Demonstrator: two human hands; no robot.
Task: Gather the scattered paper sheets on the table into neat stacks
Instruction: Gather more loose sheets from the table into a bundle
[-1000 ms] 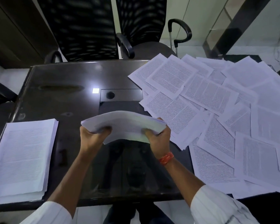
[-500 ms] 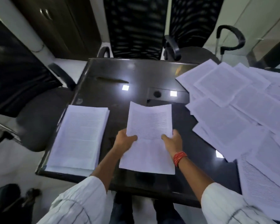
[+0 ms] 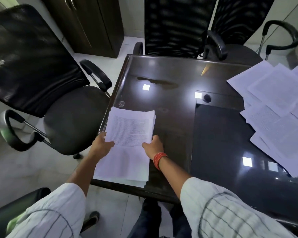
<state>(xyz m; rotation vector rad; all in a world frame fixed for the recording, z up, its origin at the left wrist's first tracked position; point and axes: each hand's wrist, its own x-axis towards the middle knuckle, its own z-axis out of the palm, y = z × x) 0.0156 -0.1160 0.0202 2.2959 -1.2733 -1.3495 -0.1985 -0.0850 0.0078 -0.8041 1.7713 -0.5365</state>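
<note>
Stack gripped between left hand and right hand.

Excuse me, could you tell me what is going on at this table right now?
A person is tidying paper. Both hands hold a bundle of sheets at its sides, the left hand and right hand, over the stack at the left end of the table. Many scattered sheets still cover the table's right side, so the job is unfinished.
</note>
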